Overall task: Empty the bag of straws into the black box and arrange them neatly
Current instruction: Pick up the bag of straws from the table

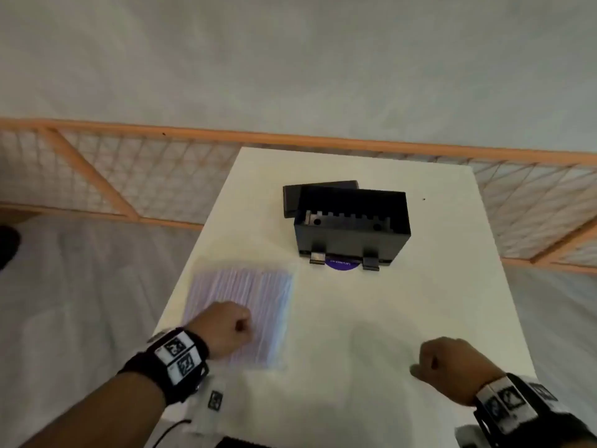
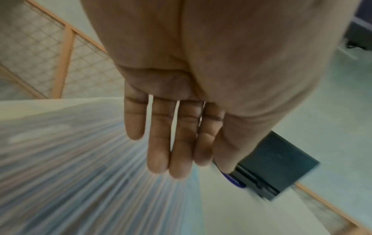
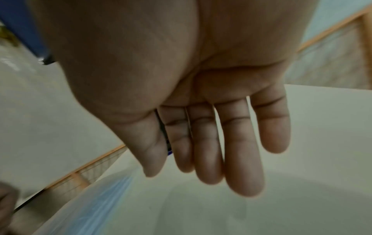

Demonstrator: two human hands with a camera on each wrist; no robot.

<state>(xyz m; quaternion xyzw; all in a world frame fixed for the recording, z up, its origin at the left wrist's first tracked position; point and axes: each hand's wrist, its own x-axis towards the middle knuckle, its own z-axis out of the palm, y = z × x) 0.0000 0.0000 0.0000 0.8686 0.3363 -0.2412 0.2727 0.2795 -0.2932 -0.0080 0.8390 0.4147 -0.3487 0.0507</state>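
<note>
A clear bag of pale striped straws (image 1: 258, 295) lies flat on the white table (image 1: 371, 318), near its left side. My left hand (image 1: 226, 328) hovers over the bag's near part. In the left wrist view its fingers (image 2: 171, 143) point straight down at the bag (image 2: 70, 174) and hold nothing. Whether they touch it I cannot tell. The black box (image 1: 352, 227) stands open at the table's far middle. My right hand (image 1: 449, 367) hangs empty over bare table at the near right, fingers (image 3: 211, 151) straight and relaxed.
The box's black lid (image 1: 319, 189) lies behind its left end. A purple disc (image 1: 342, 265) pokes out under the box's front, between two latches. An orange wooden rail with mesh (image 1: 129, 163) runs behind the table. The table edges drop off on the left and right.
</note>
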